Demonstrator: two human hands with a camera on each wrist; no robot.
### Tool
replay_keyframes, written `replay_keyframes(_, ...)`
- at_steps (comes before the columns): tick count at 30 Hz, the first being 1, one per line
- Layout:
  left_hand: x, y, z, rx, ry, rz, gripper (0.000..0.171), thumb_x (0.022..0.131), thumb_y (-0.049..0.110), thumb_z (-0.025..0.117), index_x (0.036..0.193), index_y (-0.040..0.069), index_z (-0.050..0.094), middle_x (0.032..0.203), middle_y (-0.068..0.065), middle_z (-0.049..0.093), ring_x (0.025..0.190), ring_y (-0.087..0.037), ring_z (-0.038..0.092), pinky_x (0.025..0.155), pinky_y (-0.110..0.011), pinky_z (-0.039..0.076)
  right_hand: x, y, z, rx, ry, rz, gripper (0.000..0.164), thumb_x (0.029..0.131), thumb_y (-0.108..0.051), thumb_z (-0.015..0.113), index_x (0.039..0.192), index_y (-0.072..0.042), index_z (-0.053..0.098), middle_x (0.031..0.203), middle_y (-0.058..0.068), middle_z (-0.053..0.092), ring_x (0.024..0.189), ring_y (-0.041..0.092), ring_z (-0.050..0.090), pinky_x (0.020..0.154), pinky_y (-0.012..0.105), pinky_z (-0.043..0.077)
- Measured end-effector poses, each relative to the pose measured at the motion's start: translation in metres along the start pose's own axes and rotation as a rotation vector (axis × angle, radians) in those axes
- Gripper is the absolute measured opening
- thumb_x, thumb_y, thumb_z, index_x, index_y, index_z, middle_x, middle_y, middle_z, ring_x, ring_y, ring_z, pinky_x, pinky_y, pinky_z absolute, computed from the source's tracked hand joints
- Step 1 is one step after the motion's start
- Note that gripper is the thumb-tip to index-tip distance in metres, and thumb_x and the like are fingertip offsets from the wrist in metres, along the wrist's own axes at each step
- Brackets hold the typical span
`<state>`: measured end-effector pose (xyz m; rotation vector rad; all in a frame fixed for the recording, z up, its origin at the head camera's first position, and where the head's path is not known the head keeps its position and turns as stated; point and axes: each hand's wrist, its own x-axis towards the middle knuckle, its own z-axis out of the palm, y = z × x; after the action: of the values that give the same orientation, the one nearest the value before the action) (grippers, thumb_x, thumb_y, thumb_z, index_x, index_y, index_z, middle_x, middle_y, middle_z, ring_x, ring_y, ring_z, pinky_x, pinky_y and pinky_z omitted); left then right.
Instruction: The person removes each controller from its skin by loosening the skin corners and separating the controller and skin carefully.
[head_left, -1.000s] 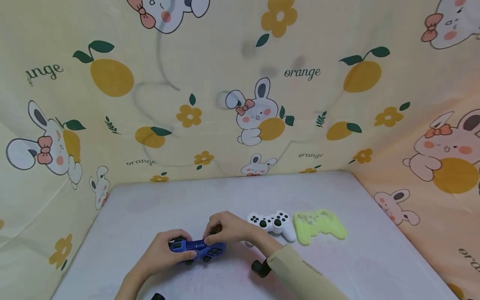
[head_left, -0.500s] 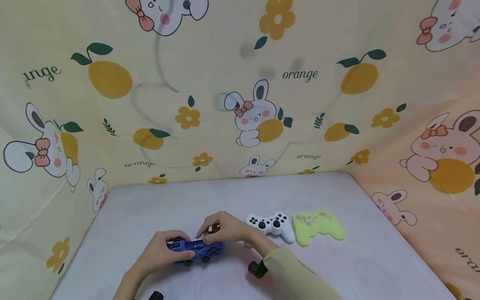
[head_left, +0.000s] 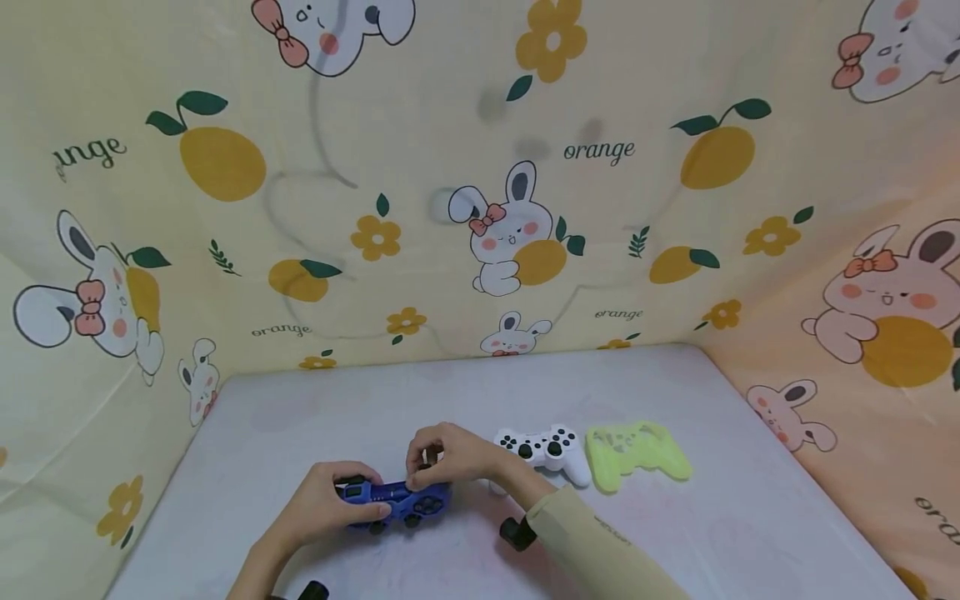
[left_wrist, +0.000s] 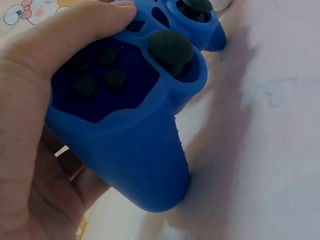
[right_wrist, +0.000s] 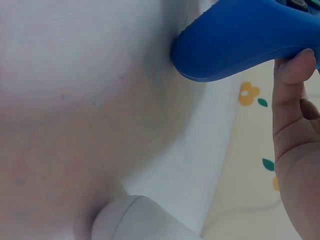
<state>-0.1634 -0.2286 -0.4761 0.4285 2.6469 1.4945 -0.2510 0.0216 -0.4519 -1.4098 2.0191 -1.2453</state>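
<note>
A blue game controller (head_left: 390, 490) in a blue silicone cover (left_wrist: 140, 165) is held tilted just over the table. My left hand (head_left: 318, 504) grips its left end, with the thumb on the front face and the fingers behind. Dark buttons and a thumbstick show through the cover's cut-outs in the left wrist view. At the controller's upper right edge, my right hand (head_left: 459, 454) pinches the cover with bent fingers. In the right wrist view its thumb (right_wrist: 297, 67) lies against the cover's edge; the fingertips behind are mostly hidden.
To the right on the white table (head_left: 675, 542) lies a white controller (head_left: 576, 469), partly behind my right wrist. A yellow-green silicone controller cover (head_left: 641, 450) lies beside it. Behind the table hangs a printed cloth (head_left: 420, 125).
My right index finger reached left along the controller's top edge half a second ago and is now drawn back toward the thumb. My left hand keeps its hold.
</note>
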Motion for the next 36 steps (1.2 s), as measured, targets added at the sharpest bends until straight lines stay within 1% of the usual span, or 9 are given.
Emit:
replay_keyframes(5, 0.001, -0.002, 0.001, 0.001, -0.005, 0.020, 0.028, 0.072, 0.037, 0.088, 0.093, 0.025, 0.074, 0.096, 0.010, 0.070, 0.090, -0.017, 0.063, 0.075, -0.029, 0.050, 0.006, -0.001, 0.000, 0.021, -0.095, 0.006, 0.012, 0.085, -0.012, 0.071, 0.085, -0.014, 0.059, 0.078, -0.008, 0.050, 0.072, 0.004, 0.046, 0.066, 0.020, 0.040)
replay_keyframes(11, -0.002, -0.003, 0.003, -0.071, -0.012, 0.047, 0.028, 0.072, 0.031, 0.089, 0.093, 0.022, 0.074, 0.094, 0.007, 0.071, 0.087, -0.017, 0.064, 0.071, -0.029, 0.053, 0.012, -0.005, 0.008, 0.011, -0.210, 0.086, 0.018, 0.080, -0.009, 0.067, 0.082, -0.013, 0.050, 0.072, -0.009, 0.043, 0.067, 0.002, 0.041, 0.063, 0.018, 0.033)
replay_keyframes(16, -0.002, -0.004, 0.005, -0.108, -0.016, 0.041, 0.029, 0.072, 0.028, 0.089, 0.095, 0.020, 0.074, 0.095, 0.005, 0.070, 0.084, -0.018, 0.064, 0.067, -0.030, 0.055, 0.012, -0.006, 0.009, 0.021, -0.230, 0.114, 0.024, 0.080, -0.008, 0.069, 0.078, -0.009, 0.045, 0.070, -0.009, 0.040, 0.065, 0.003, 0.040, 0.063, 0.019, 0.032)
replay_keyframes(20, -0.001, -0.005, 0.005, -0.071, -0.008, 0.042, 0.030, 0.072, 0.032, 0.089, 0.095, 0.022, 0.074, 0.095, 0.005, 0.071, 0.085, -0.019, 0.065, 0.067, -0.031, 0.055, 0.012, -0.007, 0.009, 0.038, -0.247, 0.122, 0.031, 0.084, -0.010, 0.072, 0.075, -0.010, 0.042, 0.068, -0.008, 0.037, 0.063, 0.003, 0.038, 0.063, 0.019, 0.032)
replay_keyframes(25, -0.001, -0.005, 0.006, -0.063, 0.003, 0.038, 0.030, 0.072, 0.033, 0.088, 0.095, 0.020, 0.074, 0.095, 0.003, 0.071, 0.083, -0.019, 0.064, 0.066, -0.031, 0.055, 0.009, -0.005, 0.008, 0.064, -0.188, 0.119, 0.039, 0.088, -0.018, 0.074, 0.074, -0.006, 0.039, 0.069, -0.001, 0.036, 0.064, 0.005, 0.038, 0.065, 0.021, 0.032)
replay_keyframes(27, -0.002, -0.005, 0.005, -0.068, 0.013, 0.029, 0.030, 0.072, 0.033, 0.089, 0.094, 0.019, 0.074, 0.094, 0.003, 0.070, 0.082, -0.019, 0.064, 0.065, -0.030, 0.055, 0.007, -0.003, 0.009, 0.086, -0.145, 0.105, 0.037, 0.088, -0.017, 0.073, 0.076, -0.005, 0.040, 0.072, 0.003, 0.037, 0.066, 0.005, 0.039, 0.067, 0.021, 0.032)
replay_keyframes(30, -0.002, -0.005, 0.005, -0.068, 0.025, 0.024, 0.030, 0.071, 0.033, 0.089, 0.093, 0.018, 0.074, 0.094, 0.002, 0.071, 0.081, -0.019, 0.064, 0.064, -0.030, 0.055, 0.003, -0.002, 0.012, 0.120, -0.085, 0.066, 0.029, 0.087, -0.012, 0.070, 0.080, -0.006, 0.043, 0.074, 0.004, 0.040, 0.071, 0.005, 0.042, 0.069, 0.021, 0.034)
replay_keyframes(33, -0.001, -0.006, 0.006, -0.065, 0.026, 0.022, 0.030, 0.071, 0.034, 0.089, 0.093, 0.020, 0.074, 0.094, 0.003, 0.071, 0.082, -0.019, 0.065, 0.065, -0.030, 0.055, -0.003, -0.001, 0.016, 0.072, 0.000, 0.044, 0.019, 0.085, -0.010, 0.070, 0.082, -0.012, 0.051, 0.077, -0.003, 0.046, 0.074, 0.005, 0.045, 0.068, 0.022, 0.038)
replay_keyframes(36, -0.002, -0.007, 0.006, -0.054, 0.037, 0.030, 0.030, 0.071, 0.035, 0.089, 0.092, 0.021, 0.074, 0.092, 0.004, 0.071, 0.082, -0.018, 0.064, 0.066, -0.030, 0.054, -0.008, -0.004, 0.020, -0.025, 0.111, 0.047, 0.010, 0.083, -0.012, 0.072, 0.086, -0.018, 0.064, 0.082, -0.005, 0.053, 0.079, 0.005, 0.050, 0.068, 0.023, 0.045)
